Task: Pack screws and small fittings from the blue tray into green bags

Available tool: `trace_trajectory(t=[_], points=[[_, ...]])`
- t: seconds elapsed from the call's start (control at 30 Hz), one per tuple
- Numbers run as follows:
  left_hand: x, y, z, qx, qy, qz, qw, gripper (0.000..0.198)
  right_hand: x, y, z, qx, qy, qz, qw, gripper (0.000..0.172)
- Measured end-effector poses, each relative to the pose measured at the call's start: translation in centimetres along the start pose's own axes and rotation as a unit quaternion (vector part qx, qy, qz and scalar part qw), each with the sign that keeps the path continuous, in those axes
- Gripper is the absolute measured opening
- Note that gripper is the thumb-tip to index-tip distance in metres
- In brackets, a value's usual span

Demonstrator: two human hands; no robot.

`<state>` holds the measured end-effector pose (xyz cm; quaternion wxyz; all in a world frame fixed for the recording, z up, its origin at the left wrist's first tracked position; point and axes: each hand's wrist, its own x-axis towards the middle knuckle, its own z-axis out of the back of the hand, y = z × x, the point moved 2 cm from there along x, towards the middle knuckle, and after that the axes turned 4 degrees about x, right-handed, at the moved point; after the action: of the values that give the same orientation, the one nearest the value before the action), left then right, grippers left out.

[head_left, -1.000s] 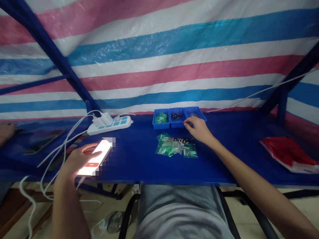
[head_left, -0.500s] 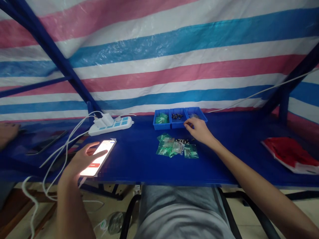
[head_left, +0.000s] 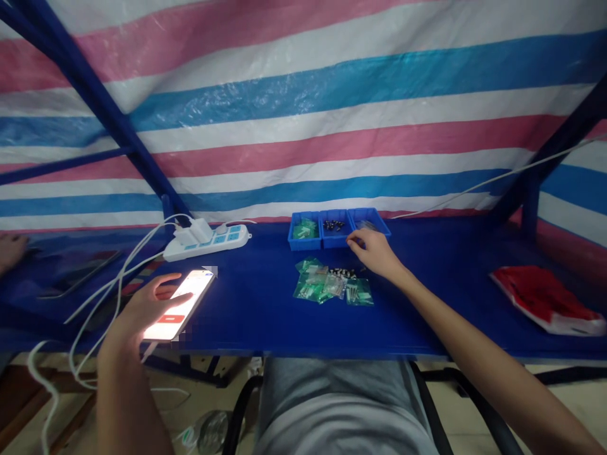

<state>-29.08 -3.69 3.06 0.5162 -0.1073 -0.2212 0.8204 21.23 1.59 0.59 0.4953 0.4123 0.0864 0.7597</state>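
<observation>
My left hand (head_left: 137,309) is around the lower left side of a lit smartphone (head_left: 183,309), its thumb lying over the bright screen. My right hand (head_left: 374,251) hovers at the front of the blue bins, thumb and index finger pinched together; whatever may be between them is too small to see. Of the three joined bins, the left bin (head_left: 306,243) holds green packets, the middle bin (head_left: 334,237) small dark parts, and the right bin (head_left: 374,218) clear bags. In front of them lie several small plastic packets (head_left: 315,287) and a few loose dark-and-silver parts (head_left: 342,273).
Behind the phone, a white power strip (head_left: 208,243) carries plugged-in chargers and trailing white cables (head_left: 126,278). A red-and-white package (head_left: 545,297) lies at the right. Another person's hand (head_left: 12,253) shows at the far left, near a dark phone (head_left: 80,273). Striped sheeting (head_left: 332,145) hangs behind.
The view has shifted a little, so most things sit slightly further left and lower. My left thumb has slid slightly across the phone screen; my right hand keeps its pinch by the bins.
</observation>
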Motion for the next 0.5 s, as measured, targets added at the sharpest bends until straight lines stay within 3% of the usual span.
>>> trace_trajectory(t=[0.07,0.13,0.5], points=[[0.0,0.2,-0.2,-0.113,0.059,0.021,0.992,0.083,0.0,-0.1,-0.1,0.0,0.004,-0.002,1.0,0.015],[0.2,0.7,-0.3,-0.153,0.072,0.045,0.985,0.088,0.0,-0.1,-0.1,0.0,0.008,-0.003,1.0,0.015],[1.1,2.1,-0.6,-0.122,0.084,0.017,0.989,0.093,-0.2,0.2,-0.2,-0.006,0.025,0.004,1.0,0.016]])
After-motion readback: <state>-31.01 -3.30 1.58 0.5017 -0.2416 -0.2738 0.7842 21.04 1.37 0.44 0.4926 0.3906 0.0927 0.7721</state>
